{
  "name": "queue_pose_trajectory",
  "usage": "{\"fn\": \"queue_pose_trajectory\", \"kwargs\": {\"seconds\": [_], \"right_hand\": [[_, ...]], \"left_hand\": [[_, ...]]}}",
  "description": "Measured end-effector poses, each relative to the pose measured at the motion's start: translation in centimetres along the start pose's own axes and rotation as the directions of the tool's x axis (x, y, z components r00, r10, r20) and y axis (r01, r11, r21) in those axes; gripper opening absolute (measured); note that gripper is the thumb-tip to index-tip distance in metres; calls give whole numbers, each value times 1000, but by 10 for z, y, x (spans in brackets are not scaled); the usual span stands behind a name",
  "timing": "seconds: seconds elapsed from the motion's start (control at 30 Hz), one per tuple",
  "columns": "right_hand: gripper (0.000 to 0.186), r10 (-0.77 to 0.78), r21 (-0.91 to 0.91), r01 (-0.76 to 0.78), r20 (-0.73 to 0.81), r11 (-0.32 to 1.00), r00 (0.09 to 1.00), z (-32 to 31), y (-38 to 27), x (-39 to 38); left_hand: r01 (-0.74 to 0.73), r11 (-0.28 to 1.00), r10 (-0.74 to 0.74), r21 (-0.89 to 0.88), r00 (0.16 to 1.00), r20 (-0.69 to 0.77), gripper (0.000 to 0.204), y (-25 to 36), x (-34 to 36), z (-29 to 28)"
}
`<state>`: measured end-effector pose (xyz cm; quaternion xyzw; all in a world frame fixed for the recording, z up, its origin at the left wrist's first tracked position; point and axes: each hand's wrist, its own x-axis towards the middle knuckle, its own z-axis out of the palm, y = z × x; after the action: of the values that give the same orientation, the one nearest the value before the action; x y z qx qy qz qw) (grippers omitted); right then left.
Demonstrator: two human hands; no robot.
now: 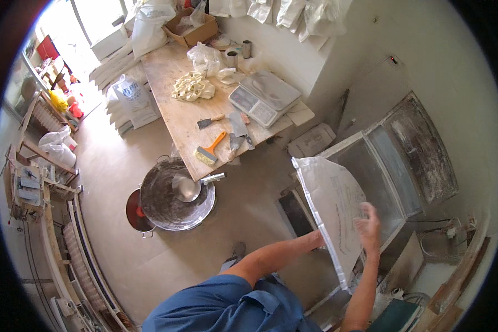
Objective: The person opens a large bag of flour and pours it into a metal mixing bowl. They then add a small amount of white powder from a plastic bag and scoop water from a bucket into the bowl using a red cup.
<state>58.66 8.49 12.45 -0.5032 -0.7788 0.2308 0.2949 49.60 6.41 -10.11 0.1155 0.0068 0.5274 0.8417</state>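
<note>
A white plastic sack [332,199] with faint printing and a pale folded edge stands slanted over a metal-framed box [373,160] at the right. My left hand [314,239] reaches to the sack's left edge; its fingers are hidden behind it. My right hand [368,227] is at the sack's right side, its fingers loosely bent and apart against the plastic. Under the sack's left side is a dark rectangular opening [294,217] in a frame.
A wooden table [169,122] bears scrapers, an orange-handled brush [210,148], a scale [265,97], bags and a cardboard box. A large steel basin [155,205] and smaller pot [134,221] sit on the floor. Stacked sacks [133,102] and wooden racks [66,232] line the left.
</note>
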Motion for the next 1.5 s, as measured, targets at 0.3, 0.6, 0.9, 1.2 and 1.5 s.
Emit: {"fn": "queue_pose_trajectory", "kwargs": {"seconds": [0.3, 0.6, 0.9, 1.2, 1.5], "right_hand": [[41, 146, -244, -79, 274, 967, 950, 125, 166, -32], [13, 30, -406, 6, 82, 914, 996, 76, 182, -22], [35, 384, -138, -375, 47, 917, 922, -17, 188, -34], [40, 159, -182, -176, -106, 968, 982, -41, 168, -33], [47, 342, 85, -365, -589, 927, 732, -164, 251, -16]], "left_hand": [[-44, 992, -11, -122, 908, -419, 54, -60, 40, -88], [119, 901, 225, 417, 693, -684, 31, -85, 83, -73], [-59, 846, 432, 530, 659, -616, 29, -80, 106, -4], [-143, -119, 721, 982, 668, 185, 25, -96, 144, 91], [87, 361, 764, 928, 543, -348, 65, -10, 170, 94]]}}
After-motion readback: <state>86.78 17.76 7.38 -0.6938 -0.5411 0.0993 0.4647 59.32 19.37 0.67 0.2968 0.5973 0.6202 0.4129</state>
